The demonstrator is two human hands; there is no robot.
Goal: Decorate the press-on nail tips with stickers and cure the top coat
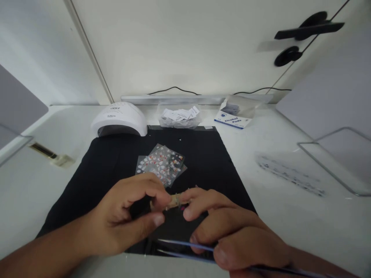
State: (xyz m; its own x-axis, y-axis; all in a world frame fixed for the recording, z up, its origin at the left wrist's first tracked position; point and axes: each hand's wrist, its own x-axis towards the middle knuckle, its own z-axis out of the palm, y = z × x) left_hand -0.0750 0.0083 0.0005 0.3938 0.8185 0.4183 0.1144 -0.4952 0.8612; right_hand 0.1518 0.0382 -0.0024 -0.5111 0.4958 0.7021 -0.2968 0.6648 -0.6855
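Note:
Over the front of the black mat (116,166), my left hand (124,218) has its thumb and index finger closed around a small pale beige piece (174,200). A clear, shiny bit sits on that piece, but its exact kind is too small to make out. My right hand (234,227) touches the other end with its fingertips. Held in the same hand, blue tweezers (185,256) point left, their tips apart with nothing between them. Just beyond the hands lie several overlapping clear sticker sheets (160,164) with white and orange spots. The fingers partly hide the beige piece.
At the back stand a white nail lamp (120,117), a clear container (179,122) of white packets and an open alcohol pads box (233,121). A gold-capped bottle (53,154) is at left, a blurred clear strip (290,173) and wire stand (324,162) at right.

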